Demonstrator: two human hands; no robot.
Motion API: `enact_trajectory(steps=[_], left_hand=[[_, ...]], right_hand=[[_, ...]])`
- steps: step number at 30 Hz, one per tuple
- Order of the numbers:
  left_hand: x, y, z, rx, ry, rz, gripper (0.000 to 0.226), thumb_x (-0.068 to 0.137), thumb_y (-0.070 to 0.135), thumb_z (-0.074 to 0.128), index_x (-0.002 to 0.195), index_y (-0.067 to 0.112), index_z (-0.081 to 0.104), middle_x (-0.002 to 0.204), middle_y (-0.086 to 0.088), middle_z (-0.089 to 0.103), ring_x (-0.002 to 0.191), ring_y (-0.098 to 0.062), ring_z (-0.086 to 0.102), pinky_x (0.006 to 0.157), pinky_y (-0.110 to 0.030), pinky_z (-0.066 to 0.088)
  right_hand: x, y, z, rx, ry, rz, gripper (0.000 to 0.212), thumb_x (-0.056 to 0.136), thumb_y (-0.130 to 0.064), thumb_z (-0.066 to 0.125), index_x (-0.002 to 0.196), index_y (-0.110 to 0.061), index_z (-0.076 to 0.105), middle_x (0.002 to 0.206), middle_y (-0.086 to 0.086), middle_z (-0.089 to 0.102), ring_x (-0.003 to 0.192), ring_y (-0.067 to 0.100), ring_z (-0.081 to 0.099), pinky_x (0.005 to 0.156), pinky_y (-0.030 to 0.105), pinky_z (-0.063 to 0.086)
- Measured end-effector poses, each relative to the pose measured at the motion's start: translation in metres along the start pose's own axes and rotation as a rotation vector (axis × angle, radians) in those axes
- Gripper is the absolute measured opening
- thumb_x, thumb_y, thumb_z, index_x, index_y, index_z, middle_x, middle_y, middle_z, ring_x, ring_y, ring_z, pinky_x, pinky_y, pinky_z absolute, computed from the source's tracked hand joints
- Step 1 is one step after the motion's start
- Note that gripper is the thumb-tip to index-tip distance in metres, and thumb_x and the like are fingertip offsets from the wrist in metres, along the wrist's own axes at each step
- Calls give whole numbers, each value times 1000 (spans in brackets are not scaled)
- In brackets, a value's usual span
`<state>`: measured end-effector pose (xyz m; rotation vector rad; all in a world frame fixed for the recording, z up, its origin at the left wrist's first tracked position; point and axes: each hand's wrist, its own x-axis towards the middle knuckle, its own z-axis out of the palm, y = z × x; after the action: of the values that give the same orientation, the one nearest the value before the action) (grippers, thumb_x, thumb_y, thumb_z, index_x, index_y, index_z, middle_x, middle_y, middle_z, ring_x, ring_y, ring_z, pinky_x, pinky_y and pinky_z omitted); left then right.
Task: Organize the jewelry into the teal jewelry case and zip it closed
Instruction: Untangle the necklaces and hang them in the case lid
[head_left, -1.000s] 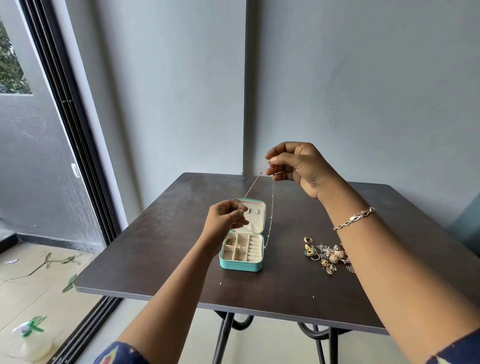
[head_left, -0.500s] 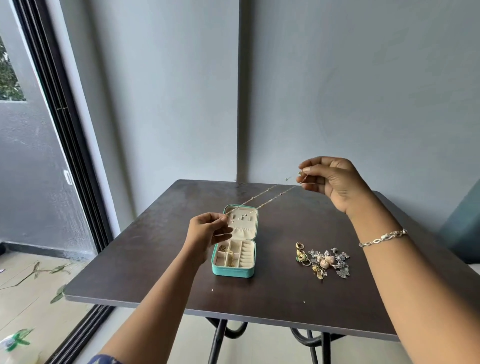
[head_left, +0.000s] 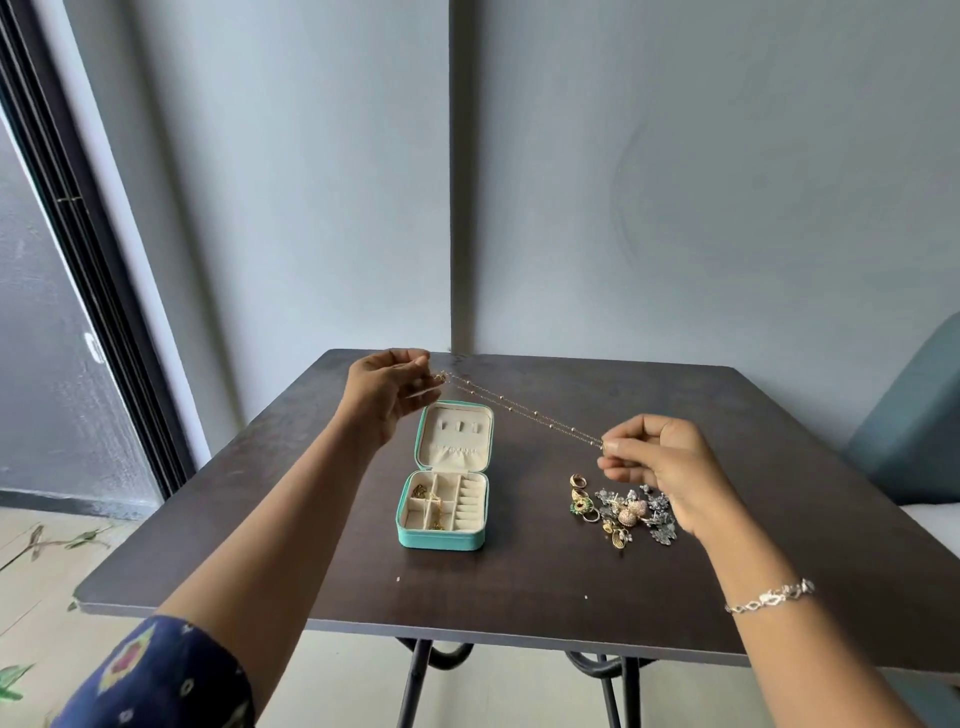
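The left hand (head_left: 387, 395) had been raised farther off and the right hand (head_left: 654, 467) lowered. A chain (head_left: 535, 414) was pinched taut between both, above the open case (head_left: 447, 538), set left of the jewelry pile (head_left: 623, 512) on the table (head_left: 519, 587).

Navy-blue patterned fabric sleeve (head_left: 156, 675) (yellow and pink motifs) on the left arm; silver linked-chain bracelet (head_left: 770, 597) on the right wrist.
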<state>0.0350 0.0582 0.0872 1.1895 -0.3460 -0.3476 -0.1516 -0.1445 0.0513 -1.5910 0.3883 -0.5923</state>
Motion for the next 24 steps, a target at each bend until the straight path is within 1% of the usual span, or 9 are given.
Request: enact_trajectory(steps=[2, 5, 7, 9, 13, 16, 18, 21, 24], left_hand=[[5, 1, 4, -6, -15, -18, 19, 89, -4, 49, 74, 6, 55, 43, 1, 55, 44, -9, 60, 49, -19, 53], [10, 3, 6, -15, -43, -38, 19, 88, -7, 48, 75, 5, 57, 52, -3, 53, 42, -9, 57, 50, -19, 53], [12, 6, 8, 3, -73, -43, 20, 88, -8, 47, 77, 6, 57, 50, 0, 56, 43, -8, 55, 51, -21, 54], [13, 11, 11, 29, -95, -27, 21, 87, -9, 47, 78, 6, 58, 49, 3, 58, 44, -7, 54, 53, -22, 55], [10, 25, 22, 123, -145, 68, 18, 85, -7, 52, 79, 8, 59, 54, 4, 59, 46, -7, 52, 51, -23, 53], [4, 40, 35, 226, -227, 155, 17, 84, -7, 55, 80, 9, 58, 65, -1, 55, 48, -8, 50, 52, -24, 53], [-1, 49, 45, 292, -296, 214, 16, 84, -7, 56, 81, 9, 59, 69, -4, 54, 49, -8, 50, 53, -25, 53], [-9, 61, 58, 381, -399, 306, 18, 83, -10, 56, 83, 8, 60, 63, 2, 58, 50, -9, 51, 54, -26, 54], [-18, 68, 69, 498, -490, 385, 22, 82, -12, 55, 84, 9, 61, 60, 8, 59, 50, -10, 52, 54, -25, 54]], right_hand=[[-7, 10, 4, 18, 4, -1, 14, 79, 13, 58, 71, 1, 60, 59, 9, 60, 51, 13, 64, 50, 19, 54], [-16, 21, 10, 96, 6, 30, 14, 80, 13, 56, 76, 2, 63, 62, 13, 62, 51, 13, 63, 51, 20, 54], [-20, 26, 15, 156, -15, 77, 14, 81, 13, 54, 79, 3, 64, 66, 16, 62, 53, 14, 64, 52, 21, 55], [-25, 31, 20, 217, -49, 136, 15, 82, 12, 52, 78, 4, 63, 66, 15, 62, 55, 16, 65, 53, 23, 56], [-33, 37, 32, 350, -130, 247, 15, 83, 12, 50, 77, 3, 60, 66, 13, 67, 61, 22, 68, 56, 25, 57], [-38, 40, 40, 397, -184, 281, 14, 83, 11, 49, 78, 2, 59, 71, 16, 69, 64, 24, 69, 58, 27, 58], [-39, 42, 45, 415, -217, 296, 13, 83, 11, 50, 81, 2, 60, 74, 17, 69, 66, 24, 69, 60, 27, 58], [-38, 43, 48, 415, -284, 310, 15, 85, 8, 49, 86, 2, 62, 82, 18, 69, 72, 25, 69, 65, 29, 58], [-34, 42, 46, 381, -351, 304, 19, 90, 0, 46, 95, 3, 64, 94, 20, 69, 86, 27, 68, 78, 34, 56]])
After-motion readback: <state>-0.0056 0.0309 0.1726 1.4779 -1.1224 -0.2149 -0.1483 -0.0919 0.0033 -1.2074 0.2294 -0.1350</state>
